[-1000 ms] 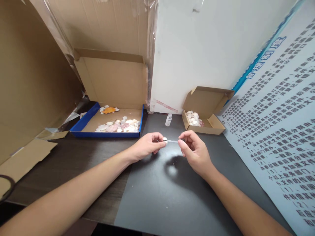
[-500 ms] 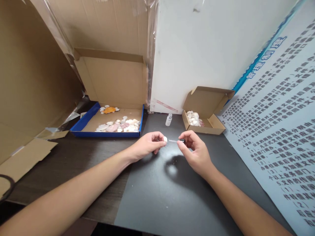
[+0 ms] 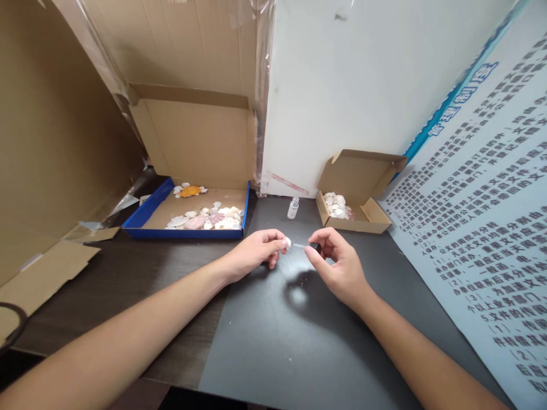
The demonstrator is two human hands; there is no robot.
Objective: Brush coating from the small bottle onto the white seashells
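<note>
Brush (image 3: 299,245), long axis sideways, pointing left, perhaps touching shell (image 3: 288,242)

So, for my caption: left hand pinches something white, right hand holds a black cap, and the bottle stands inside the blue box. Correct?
Not inside: the head view shows the bottle on the grey tabletop, outside the blue box. Left hand pinching something white, right hand holding a black cap: both right.

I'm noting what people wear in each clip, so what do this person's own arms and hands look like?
The left hand and right hand wear no gloves, and no rings show. The left arm and right arm are bare as far as the picture reaches: no sleeve, watch, bracelet or marking shows.
</note>
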